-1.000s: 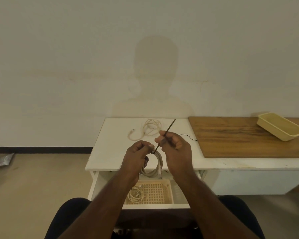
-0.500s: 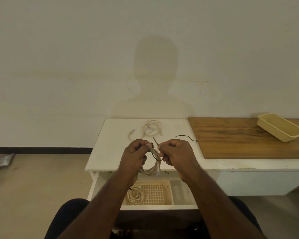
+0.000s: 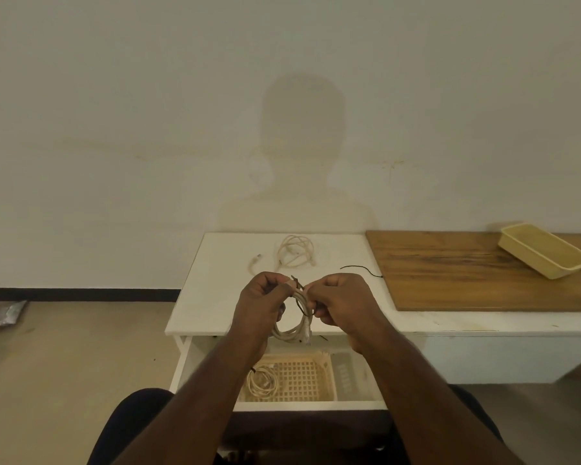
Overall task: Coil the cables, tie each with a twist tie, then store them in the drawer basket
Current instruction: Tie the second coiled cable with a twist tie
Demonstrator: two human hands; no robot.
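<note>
Between my two hands hangs a coiled white cable (image 3: 294, 330), above the front edge of the white table (image 3: 215, 297). My left hand (image 3: 260, 302) grips the top of the coil. My right hand (image 3: 341, 302) pinches a dark twist tie (image 3: 299, 286) wrapped around the coil's top. Another white cable (image 3: 296, 251) lies loosely looped at the back of the table. A spare dark twist tie (image 3: 361, 270) lies to its right. Below, the open drawer (image 3: 359, 374) holds a cream lattice basket (image 3: 302, 380) with one tied coil (image 3: 262, 380) inside.
A wooden board (image 3: 483, 270) covers the table's right part, with a cream tray (image 3: 544, 250) on its far right. A silver packet (image 3: 7, 313) lies on the floor at left. My knees sit under the drawer front.
The twist tie, held straight up by my right hand a second ago, is now bent around the top of the coil. Both hands have drawn close together.
</note>
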